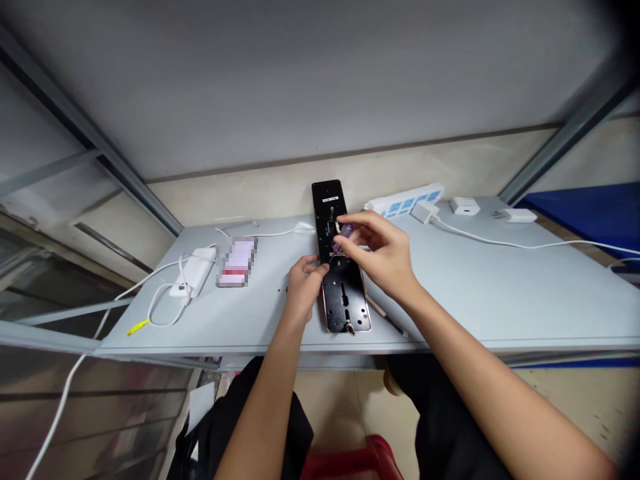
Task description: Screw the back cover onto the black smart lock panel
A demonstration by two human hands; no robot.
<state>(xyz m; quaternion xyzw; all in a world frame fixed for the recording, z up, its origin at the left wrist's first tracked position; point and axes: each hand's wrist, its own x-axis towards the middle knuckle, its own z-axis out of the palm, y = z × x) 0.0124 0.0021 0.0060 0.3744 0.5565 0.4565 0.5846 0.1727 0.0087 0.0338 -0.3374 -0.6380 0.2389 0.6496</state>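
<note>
Grey sheet metal forms the work shelf (475,293), and a second shelf (300,80) is set low overhead between slanted steel uprights (565,140). Along the back edge a white power strip (405,200) with blue sockets is laid, with a plug (425,212) seated in it and a white cable (525,245) trailed off to the right. Two loose white chargers (464,206) are placed just beyond it. To the left a white power bank (193,280) is seen with its lead looped toward the front edge, and a blurred-out phone (237,261) is set just beside it. A thin dark tool (393,321), perhaps a pen, is partly hidden under the right wrist. A red stool (350,460) is glimpsed below the shelf.

Bare room is left on the right half of the shelf, up to the front lip; the left half is crowded by the lead and the devices.

A black lock panel (345,293) is laid lengthwise at the middle, its near end close to the front edge. Its left side is gripped by the left hand (305,283), fingers curled onto the rim. The right hand (383,253) is held just above the panel's middle, and a small purple piece (346,232) is pinched between its thumb and fingertips, touching or nearly touching the panel.
</note>
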